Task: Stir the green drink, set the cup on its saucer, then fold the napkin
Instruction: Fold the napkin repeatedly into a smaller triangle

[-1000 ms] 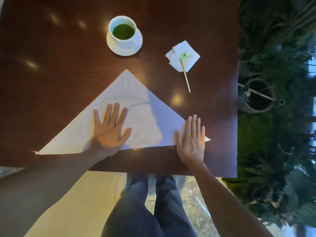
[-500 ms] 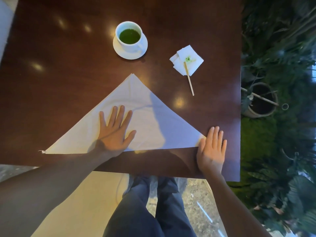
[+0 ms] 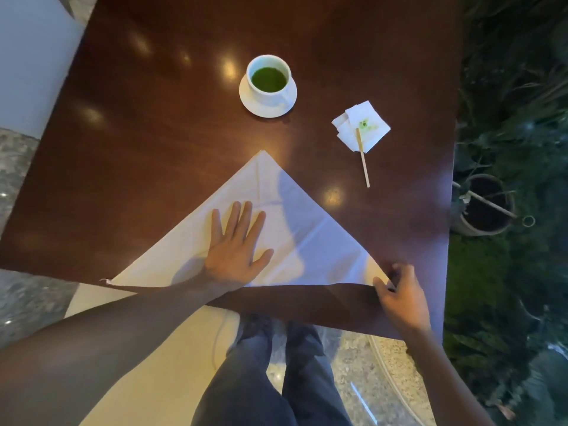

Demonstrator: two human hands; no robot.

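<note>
your right hand (image 3: 399, 298) slid off the cloth and now pinches the napkin (image 3: 307, 238) at its right corner. your left hand (image 3: 235, 252) lies open and flat, pinning it. next fold looks ready.

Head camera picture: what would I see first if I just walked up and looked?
Probably the big white napkin, folded into a triangle at the near edge of the dark table, with the left hand flat on it and the right hand pinching its right corner. Next, the white cup of green drink on its saucer farther back.
</note>
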